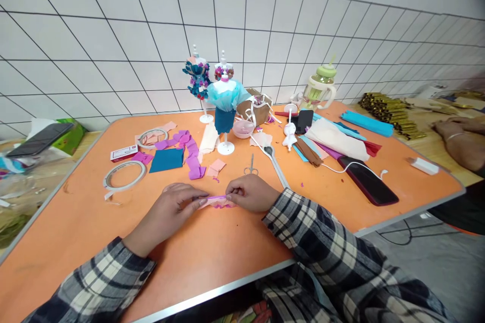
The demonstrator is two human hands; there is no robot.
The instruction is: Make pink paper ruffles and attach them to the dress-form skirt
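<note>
A narrow strip of pink and purple crepe paper (217,202) lies low over the orange table (227,247), its lower edge ruffled. My left hand (172,212) pinches the strip's left end between thumb and fingers. At the other end my right hand (252,193) is closed on it, fingertips pressed together. Just beyond the right hand lie small scissors (250,165). Larger grey-handled scissors (276,164) slant beside the right wrist. Past the left hand are a purple paper strip (192,156) and a dark blue paper square (166,160).
Small dress-form mannequins, one in a teal outfit (224,118), stand at the back. Tape rolls (125,175) lie left. A phone (369,181), crepe paper rolls (335,136) and a lidded bottle (320,86) occupy the right. Another person's hands (460,133) rest on a neighbouring table.
</note>
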